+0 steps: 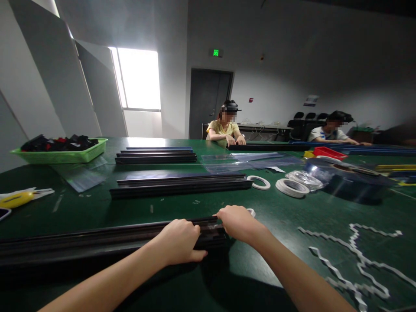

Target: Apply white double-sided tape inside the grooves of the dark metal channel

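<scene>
Both hands sit at the right end of a long black rail [97, 242] that lies across the green surface [276, 208] at about 6 o'clock in the view and runs off toward 9 o'clock. The left hand [178, 242] curls over the rail's top, fingers closed on it and thumb against its near side. The right hand [238, 223] presses down on the rail's very end, fingers bent; whether it grips anything small there I cannot tell. More black rails [180, 184] lie beyond at 12 o'clock, with white tape rolls [291, 187] toward 1 o'clock. White backing strips [357, 260] curl at 3 o'clock. A green basket [61, 155] stands at 10 o'clock.
</scene>
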Demonstrator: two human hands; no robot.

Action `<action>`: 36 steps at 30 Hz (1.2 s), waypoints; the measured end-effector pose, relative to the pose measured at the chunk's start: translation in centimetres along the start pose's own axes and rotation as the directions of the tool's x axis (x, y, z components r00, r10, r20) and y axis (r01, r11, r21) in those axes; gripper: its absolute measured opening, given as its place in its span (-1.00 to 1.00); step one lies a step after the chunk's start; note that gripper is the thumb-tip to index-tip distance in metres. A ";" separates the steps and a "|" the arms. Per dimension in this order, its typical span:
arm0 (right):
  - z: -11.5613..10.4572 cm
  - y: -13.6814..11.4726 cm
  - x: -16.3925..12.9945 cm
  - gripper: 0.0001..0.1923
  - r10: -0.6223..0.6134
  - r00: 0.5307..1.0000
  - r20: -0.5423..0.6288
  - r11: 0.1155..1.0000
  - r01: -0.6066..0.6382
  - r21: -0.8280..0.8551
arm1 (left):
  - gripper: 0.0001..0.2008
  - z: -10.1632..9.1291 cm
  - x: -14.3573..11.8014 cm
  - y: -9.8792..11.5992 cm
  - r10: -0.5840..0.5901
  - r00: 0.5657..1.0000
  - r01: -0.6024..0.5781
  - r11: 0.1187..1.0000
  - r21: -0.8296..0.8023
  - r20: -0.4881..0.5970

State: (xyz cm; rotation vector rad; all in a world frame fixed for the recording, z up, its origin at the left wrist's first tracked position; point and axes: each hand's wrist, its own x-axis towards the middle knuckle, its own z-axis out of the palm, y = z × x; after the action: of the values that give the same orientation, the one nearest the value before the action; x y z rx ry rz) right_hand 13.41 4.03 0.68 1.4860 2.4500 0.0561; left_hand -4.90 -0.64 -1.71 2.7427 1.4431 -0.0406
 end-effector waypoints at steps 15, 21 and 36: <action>0.3 0.1 0.1 -0.69 0.000 1.000 -0.029 1.000 0.000 0.000 | -0.40 -0.2 -0.1 -0.5 0.060 0.998 -0.059 0.993 -0.103 0.013; 0.3 0.1 0.2 -0.68 0.004 1.000 -0.026 1.000 -0.005 -0.006 | -0.35 -0.6 0.1 -0.6 0.061 0.997 -0.056 0.993 -0.106 0.050; -0.4 -0.6 0.0 -0.69 0.020 1.000 -0.020 1.000 -0.020 -0.010 | -0.41 0.1 1.6 1.0 0.043 0.999 -0.043 0.997 -0.066 -0.002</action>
State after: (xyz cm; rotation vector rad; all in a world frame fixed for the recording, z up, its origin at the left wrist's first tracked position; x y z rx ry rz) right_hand 12.84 3.79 0.94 1.5134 2.4469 0.0877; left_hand -3.15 0.14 -1.85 2.7200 1.3595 0.0084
